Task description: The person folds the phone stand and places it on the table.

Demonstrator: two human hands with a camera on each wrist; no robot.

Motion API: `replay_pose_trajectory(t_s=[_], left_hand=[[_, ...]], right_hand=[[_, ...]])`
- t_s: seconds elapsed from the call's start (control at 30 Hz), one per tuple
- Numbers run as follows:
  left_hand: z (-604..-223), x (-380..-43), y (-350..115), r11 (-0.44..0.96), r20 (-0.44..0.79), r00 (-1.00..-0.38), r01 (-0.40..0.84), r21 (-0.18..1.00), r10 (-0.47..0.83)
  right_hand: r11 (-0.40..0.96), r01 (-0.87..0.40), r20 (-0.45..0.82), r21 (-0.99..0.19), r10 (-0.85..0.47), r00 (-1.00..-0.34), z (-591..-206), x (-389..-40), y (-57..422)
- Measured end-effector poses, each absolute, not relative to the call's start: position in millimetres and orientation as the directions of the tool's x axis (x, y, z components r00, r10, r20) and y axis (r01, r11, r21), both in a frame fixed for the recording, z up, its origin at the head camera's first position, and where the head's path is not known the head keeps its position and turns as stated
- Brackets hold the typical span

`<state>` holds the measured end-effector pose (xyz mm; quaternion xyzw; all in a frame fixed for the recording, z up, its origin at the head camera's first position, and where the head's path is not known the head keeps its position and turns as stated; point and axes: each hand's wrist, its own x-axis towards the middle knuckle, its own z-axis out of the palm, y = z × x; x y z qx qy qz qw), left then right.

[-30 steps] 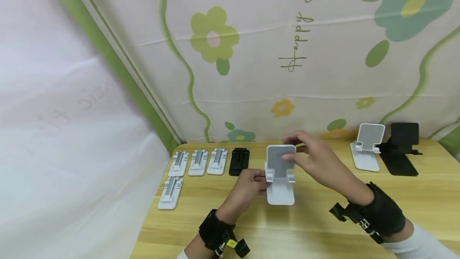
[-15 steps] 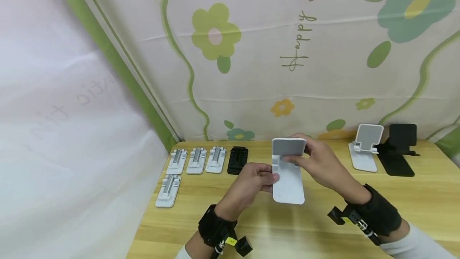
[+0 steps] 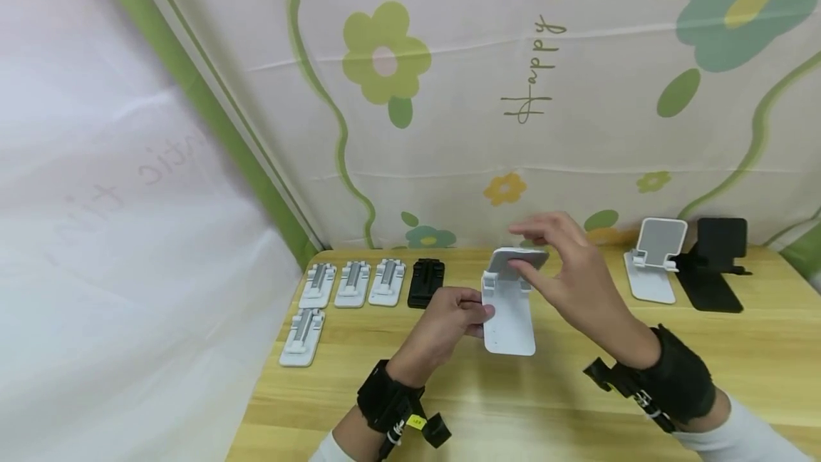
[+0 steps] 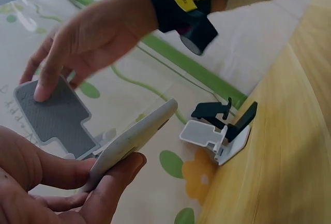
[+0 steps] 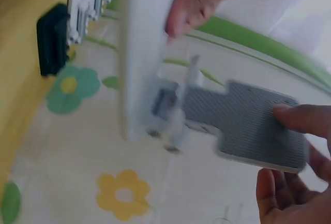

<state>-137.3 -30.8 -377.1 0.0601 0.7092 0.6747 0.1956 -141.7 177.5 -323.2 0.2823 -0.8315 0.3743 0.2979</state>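
A white folding phone stand [image 3: 509,323] is held above the table, with its grey-padded plate [image 5: 258,125] folded out from the base. My left hand [image 3: 442,330] pinches the side edge of the base between thumb and fingers. My right hand [image 3: 580,280] is at the plate: its thumb [image 4: 44,87] lies on the grey pad, while the other fingers reach past the plate's far side, lifted off it in the head view. Hinge arms [image 5: 173,113] join plate and base, blurred in the right wrist view.
On the table's left side lie several folded white phone stands [image 3: 351,284] and a folded black one [image 3: 426,282]. An unfolded white stand [image 3: 661,255] and an unfolded black stand [image 3: 718,262] are at the back right. Behind the table hangs a flowered curtain [image 3: 449,141].
The plate has tipped further over toward the base. My right fingers have lifted away from its top edge while the thumb stays on the pad; my left hand keeps its grip.
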Motion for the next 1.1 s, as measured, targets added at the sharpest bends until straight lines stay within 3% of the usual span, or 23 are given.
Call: replay_pose_trajectory(t_s=[0.1,0.33,0.53,0.63,0.87,1.0,1.1], left_hand=[[-380.1,-138.8,-32.9,0.092,-0.204,-0.922,-0.184,0.979,0.328],[-379.9,-141.4,-37.2,0.090,-0.204,-0.923,-0.185,0.979,0.326],[-369.1,-149.5,-44.5,0.055,-0.196,-0.929,-0.188,0.981,0.313],[-363.4,-153.2,-47.9,0.022,-0.163,-0.946,-0.163,0.986,0.279],[-363.0,-155.2,-52.6,0.022,-0.152,-0.952,-0.151,0.988,0.265],[-367.0,-153.7,-54.3,0.020,-0.156,-0.949,-0.156,0.988,0.275],[-368.9,-152.9,-55.1,0.020,-0.151,-0.948,-0.151,0.988,0.280]], right_hand=[[0.599,-0.724,0.760,-0.342,-0.277,-0.588,-317.8,-141.0,175.9],[0.641,-0.742,0.787,-0.193,-0.350,-0.508,-314.1,-136.1,171.5],[0.574,-0.819,0.812,0.010,-0.483,-0.329,-327.6,-131.3,157.1],[0.539,-0.839,0.780,0.076,-0.556,-0.287,-343.4,-126.0,147.4],[0.538,-0.841,0.753,0.054,-0.576,-0.319,-363.5,-121.1,142.1],[0.488,-0.870,0.742,-0.063,-0.560,-0.368,-365.0,-123.2,148.5],[0.509,-0.840,0.747,-0.187,-0.481,-0.458,-365.1,-125.3,154.0]])
